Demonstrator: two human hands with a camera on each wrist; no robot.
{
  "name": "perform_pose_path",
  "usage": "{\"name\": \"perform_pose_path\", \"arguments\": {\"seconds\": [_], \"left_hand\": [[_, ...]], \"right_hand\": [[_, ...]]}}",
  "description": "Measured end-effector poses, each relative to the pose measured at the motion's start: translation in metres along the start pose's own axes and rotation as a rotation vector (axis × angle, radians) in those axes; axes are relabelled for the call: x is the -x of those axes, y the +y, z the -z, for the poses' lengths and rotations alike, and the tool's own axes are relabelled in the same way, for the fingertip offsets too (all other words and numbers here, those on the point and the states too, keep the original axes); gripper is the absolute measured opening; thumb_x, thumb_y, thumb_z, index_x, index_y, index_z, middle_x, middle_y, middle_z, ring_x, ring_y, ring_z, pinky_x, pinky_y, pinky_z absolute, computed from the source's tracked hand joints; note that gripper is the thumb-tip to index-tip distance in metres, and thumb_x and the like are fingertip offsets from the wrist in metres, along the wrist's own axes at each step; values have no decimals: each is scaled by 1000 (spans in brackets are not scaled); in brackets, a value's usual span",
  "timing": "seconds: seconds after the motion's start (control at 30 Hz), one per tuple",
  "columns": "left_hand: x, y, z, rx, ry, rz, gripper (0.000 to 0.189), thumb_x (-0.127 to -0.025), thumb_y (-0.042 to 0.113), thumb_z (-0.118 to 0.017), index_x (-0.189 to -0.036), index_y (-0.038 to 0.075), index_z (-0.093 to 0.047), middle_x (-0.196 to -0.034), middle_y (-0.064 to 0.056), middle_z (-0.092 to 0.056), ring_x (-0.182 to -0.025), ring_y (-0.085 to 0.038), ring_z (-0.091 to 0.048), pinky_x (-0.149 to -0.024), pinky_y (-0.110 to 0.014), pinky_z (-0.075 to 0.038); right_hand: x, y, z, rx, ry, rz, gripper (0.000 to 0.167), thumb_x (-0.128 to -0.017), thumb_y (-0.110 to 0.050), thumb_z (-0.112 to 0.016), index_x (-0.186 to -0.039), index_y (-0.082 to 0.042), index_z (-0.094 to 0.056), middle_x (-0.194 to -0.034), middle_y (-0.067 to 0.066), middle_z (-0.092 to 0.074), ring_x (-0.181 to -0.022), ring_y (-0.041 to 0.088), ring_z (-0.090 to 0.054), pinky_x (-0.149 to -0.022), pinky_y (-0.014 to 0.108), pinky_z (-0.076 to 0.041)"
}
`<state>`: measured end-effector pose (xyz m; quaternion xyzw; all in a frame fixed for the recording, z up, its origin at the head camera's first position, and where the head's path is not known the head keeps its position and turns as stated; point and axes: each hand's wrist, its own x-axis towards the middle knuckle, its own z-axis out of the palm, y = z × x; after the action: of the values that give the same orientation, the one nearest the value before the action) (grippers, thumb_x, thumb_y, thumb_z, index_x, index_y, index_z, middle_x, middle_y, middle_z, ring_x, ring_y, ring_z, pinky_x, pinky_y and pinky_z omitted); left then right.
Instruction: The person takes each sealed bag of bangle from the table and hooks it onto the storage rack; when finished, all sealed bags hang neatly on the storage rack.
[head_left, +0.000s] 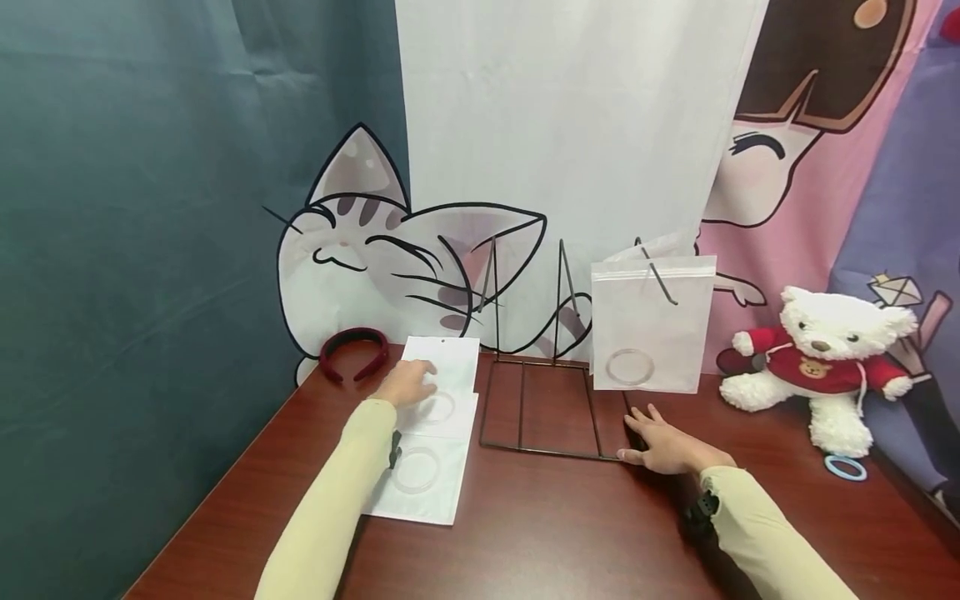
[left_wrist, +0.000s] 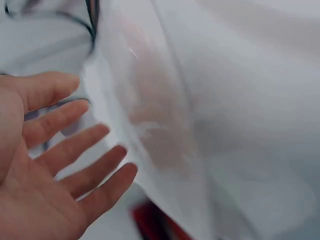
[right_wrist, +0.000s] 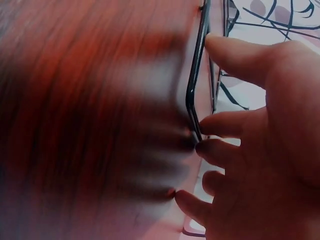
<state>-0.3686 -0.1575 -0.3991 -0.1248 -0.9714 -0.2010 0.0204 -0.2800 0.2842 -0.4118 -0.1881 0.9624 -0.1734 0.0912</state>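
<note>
My left hand (head_left: 407,383) is spread over two overlapping white plastic bags (head_left: 420,500) on the left of the table. Each bag shows a pale ring through its front. In the left wrist view, this hand's fingertips lie right at the edge of a translucent bag (left_wrist: 170,150), with nothing between fingers and thumb. On the right, my right hand (head_left: 663,446) rests at the front corner of a black wire display rack (head_left: 551,453), thumb and fingertips against its bar (right_wrist: 191,90). One similar bag (head_left: 652,321) hangs from the rack's right hook; the other hooks stand bare.
A dark red headband (head_left: 360,334) lies at the back left, beside the bags. At the right sits a white teddy bear (head_left: 832,350) in a red top, with a light blue ring (head_left: 846,477) at its foot. Printed curtains (head_left: 570,108) hang behind the table.
</note>
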Motion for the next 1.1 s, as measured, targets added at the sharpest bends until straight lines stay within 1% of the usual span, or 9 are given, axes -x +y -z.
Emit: {"name": "perform_pose_path", "arguments": {"seconds": [0.07, 0.13, 0.23, 0.33, 0.5, 0.6, 0.7, 0.87, 1.1], "left_hand": [[-5, -12, -1, 46, 25, 98, 38, -93, 17, -66, -127, 1, -64, -130, -21, -66, -115, -36, -63, -103, -51, -50], [-6, -21, -1, 100, 43, 164, 43, -93, 19, -66, -131, -2, -61, -134, -24, -63, -120, -39, -59, -108, -54, -46], [-10, -34, -4, 174, 50, 201, 54, -92, 22, -68, -138, -3, -55, -141, -26, -56, -131, -44, -50, -112, -57, -40], [-15, -45, -8, 276, 20, 247, 56, -91, 26, -69, -141, 4, -55, -148, -26, -49, -134, -51, -37, -113, -62, -34], [-20, -55, -11, 399, 29, 332, 45, -87, 15, -73, -131, 10, -66, -147, -26, -49, -132, -48, -31, -109, -69, -30], [-23, -57, -14, 443, 54, 329, 39, -85, 4, -69, -124, 8, -70, -141, -26, -55, -131, -47, -38, -111, -65, -32], [-19, -61, -14, 477, 66, 316, 40, -87, -4, -58, -123, 6, -71, -140, -24, -57, -132, -41, -45, -113, -58, -38], [-10, -62, -7, 531, 94, 228, 47, -90, -6, -45, -129, 6, -68, -145, -22, -53, -138, -38, -45, -116, -56, -37], [-1, -52, 12, 570, 157, 91, 44, -94, -7, -45, -128, 8, -69, -139, -20, -58, -132, -35, -50, -114, -53, -40]], "right_hand": [[1, 2, 1, 2, -2, 3, 81, -92, -40, -69, -144, 15, -40, -154, 42, -28, -145, 63, -10, -113, 72, -21], [2, 3, 0, 7, -4, 2, 81, -92, -40, -69, -144, 15, -41, -154, 41, -28, -145, 62, -10, -113, 72, -22], [1, 4, -1, 7, -4, -11, 81, -92, -40, -70, -145, 14, -41, -155, 40, -29, -146, 61, -11, -114, 71, -22], [0, 3, -1, 18, -1, -11, 80, -92, -40, -70, -144, 14, -42, -154, 40, -30, -146, 62, -12, -113, 71, -23], [-3, 2, 0, 24, 2, -25, 80, -91, -41, -70, -145, 12, -43, -155, 38, -30, -146, 61, -12, -114, 70, -25], [-3, 3, -1, 24, 10, -39, 80, -90, -40, -72, -145, 11, -44, -155, 38, -32, -146, 61, -13, -113, 70, -26], [-5, 2, -4, 18, 5, -40, 80, -90, -40, -73, -145, 11, -44, -155, 37, -32, -146, 61, -13, -113, 70, -26], [-6, 2, -4, -6, -10, -55, 83, -89, -41, -73, -146, 11, -42, -157, 36, -29, -147, 61, -11, -113, 70, -25], [-5, 6, 1, -16, -18, -61, 85, -89, -43, -73, -146, 11, -42, -157, 37, -27, -147, 60, -10, -113, 71, -24]]}}
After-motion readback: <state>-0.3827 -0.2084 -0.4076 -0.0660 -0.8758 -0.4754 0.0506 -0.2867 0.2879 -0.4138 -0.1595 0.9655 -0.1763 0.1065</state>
